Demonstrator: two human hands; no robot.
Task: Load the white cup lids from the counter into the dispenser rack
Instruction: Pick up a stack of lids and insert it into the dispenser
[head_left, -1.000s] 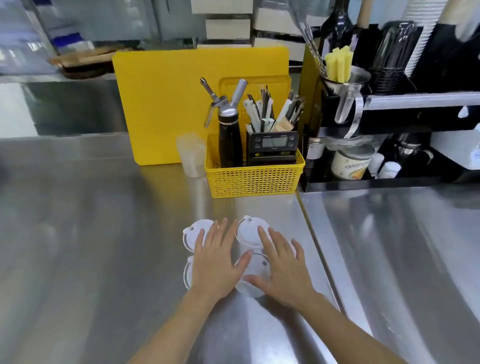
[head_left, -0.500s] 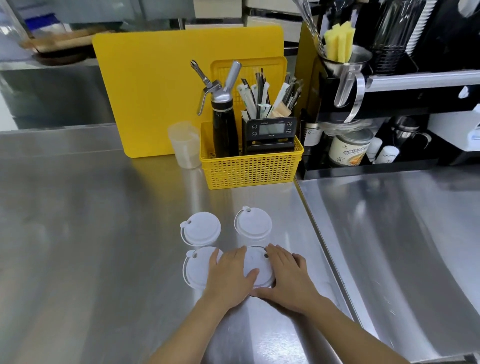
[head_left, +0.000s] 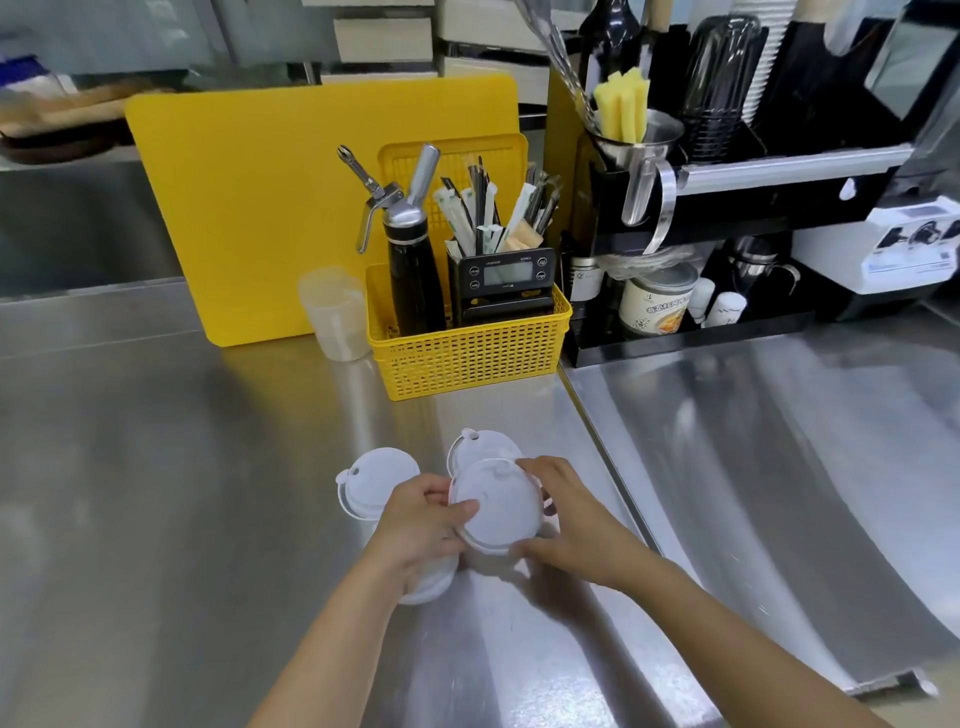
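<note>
Near the counter's front edge, both hands pinch 1 white lid by its rim, tilted off the steel, likely for stacking. The left hand curls its thumb onto it; the right hand grips half-open. 3 more lids lie flat: 1 behind, 1 left, 1 beneath the left hand.

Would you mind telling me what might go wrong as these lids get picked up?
The lifted lid is pinched only at its rim by the left hand and right hand, so it may slip. The left wrist covers another lid and could knock it. The counter seam lies close by and might snag a lid.
</note>
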